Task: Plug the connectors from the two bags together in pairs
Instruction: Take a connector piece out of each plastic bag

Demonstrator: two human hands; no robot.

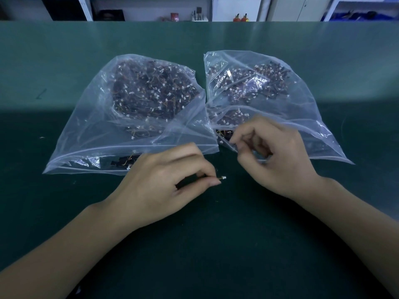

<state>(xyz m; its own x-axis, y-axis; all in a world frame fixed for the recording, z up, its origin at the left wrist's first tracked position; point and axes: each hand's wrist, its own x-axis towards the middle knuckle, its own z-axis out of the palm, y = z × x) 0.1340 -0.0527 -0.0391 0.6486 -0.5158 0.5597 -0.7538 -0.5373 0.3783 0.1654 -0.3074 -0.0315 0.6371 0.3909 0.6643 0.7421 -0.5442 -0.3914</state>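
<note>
Two clear plastic bags lie side by side on the green table, the left bag (pixel 90 130) and the right bag (pixel 302 108), each full of small dark wired connectors with white plugs. My left hand (pixel 164 182) rests in front of the left bag and pinches a small connector (pixel 222 178) whose white tip sticks out past my fingertips. My right hand (pixel 274 156) is at the open mouth of the right bag, its fingers curled and pinching the bag's plastic edge; whether it also holds a connector is hidden.
The green table (pixel 216 244) stretches wide in front of and behind the bags. White shelving with small items (pixel 198 14) stands beyond the far edge. A faint scratch mark (pixel 41 93) shows at the left.
</note>
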